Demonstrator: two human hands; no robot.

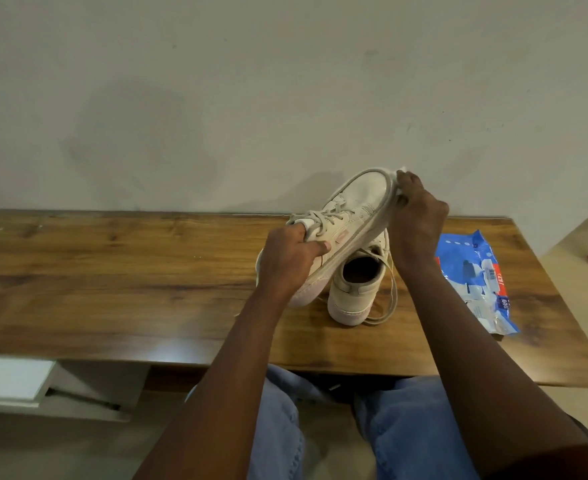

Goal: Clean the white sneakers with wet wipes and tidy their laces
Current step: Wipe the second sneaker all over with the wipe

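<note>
the tabletop [112,271] is wood-grained with a soft sheen. the raised sneaker [354,206] looks like smooth off-white leather, its toe slightly glossy. near the right edge, the wipes pack [472,282] is shiny, crinkled plastic.

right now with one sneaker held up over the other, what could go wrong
The left hand grips the raised sneaker only near its collar while the right hand presses a wipe on the toe; a hard push might twist it loose onto the second sneaker below. That one's loose lace trails on the table and could snag a forearm.
</note>
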